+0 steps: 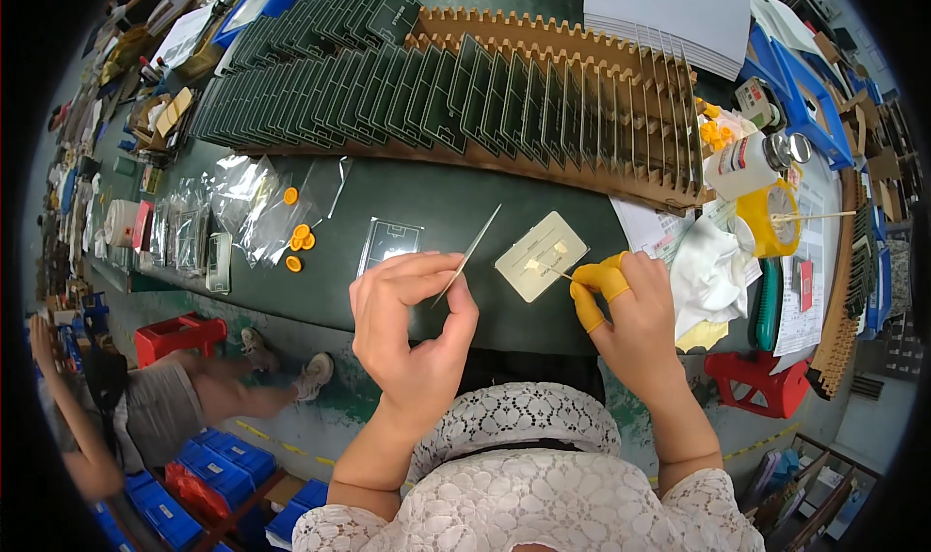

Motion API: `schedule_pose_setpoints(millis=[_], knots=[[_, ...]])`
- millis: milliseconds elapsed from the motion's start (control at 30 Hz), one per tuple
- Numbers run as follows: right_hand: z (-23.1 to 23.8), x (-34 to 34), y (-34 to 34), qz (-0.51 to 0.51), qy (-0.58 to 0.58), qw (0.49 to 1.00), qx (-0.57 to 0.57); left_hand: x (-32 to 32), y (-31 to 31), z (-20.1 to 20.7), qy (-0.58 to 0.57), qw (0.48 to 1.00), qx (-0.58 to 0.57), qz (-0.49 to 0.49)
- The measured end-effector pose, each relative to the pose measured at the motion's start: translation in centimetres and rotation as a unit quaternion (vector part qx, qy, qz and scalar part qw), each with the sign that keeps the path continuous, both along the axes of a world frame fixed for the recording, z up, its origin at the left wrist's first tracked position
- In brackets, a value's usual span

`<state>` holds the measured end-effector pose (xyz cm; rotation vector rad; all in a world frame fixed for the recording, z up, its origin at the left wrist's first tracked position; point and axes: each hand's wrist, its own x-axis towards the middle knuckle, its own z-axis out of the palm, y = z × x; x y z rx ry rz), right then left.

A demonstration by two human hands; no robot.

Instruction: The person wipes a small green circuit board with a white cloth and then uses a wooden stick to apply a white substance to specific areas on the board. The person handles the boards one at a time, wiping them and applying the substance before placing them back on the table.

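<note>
Close to the front edge of the green desk (pixel 427 189), a person holds both hands up just above the surface, and each is busy with its own thing. The left hand (pixel 412 310) has thumb and fingertips clamped on a thin panel (pixel 479 237), turned almost edge-on to where I look from; pinched low down, most of it is left uncovered. The right hand (pixel 635 305) wears yellow finger covers (pixel 607 279), probably to keep bare skin off what it handles, and its grip is together on a slim stick (pixel 562 275) that reaches over a cream card (pixel 519 273). That card lies flat and slanted between the hands, handy for the stick; pale bits or marks show on it, I cannot tell which. Just beyond the left hand lies a dark-outlined card (pixel 393 234).

Along the back edge runs a slotted brown rack (pixel 630 186), whose teeth seem to keep the dark green panels (pixel 339 101) separate and leaning on edge. Small orange rings (pixel 302 232) and clear bags (pixel 252 213) lie toward the left end. Near the right end, a white bottle (pixel 742 164) and a crumpled white cloth (pixel 713 261) sit on the right hand's side, presumably for convenience.
</note>
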<state>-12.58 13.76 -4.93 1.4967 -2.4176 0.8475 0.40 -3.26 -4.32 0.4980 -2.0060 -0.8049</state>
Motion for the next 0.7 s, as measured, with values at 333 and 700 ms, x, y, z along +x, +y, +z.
schedule_pose_setpoints(millis=[333, 700], knots=[[-0.62, -0.04, -0.48, 0.013, 0.007, 0.999, 0.036, -0.01, 0.08, 0.05, -0.001, 1.000, 0.000, -0.005], [-0.76, -0.02, -0.56, 0.006, 0.004, 0.999, 0.040, -0.06, 0.22, 0.09, -0.005, 1.000, -0.023, -0.011]])
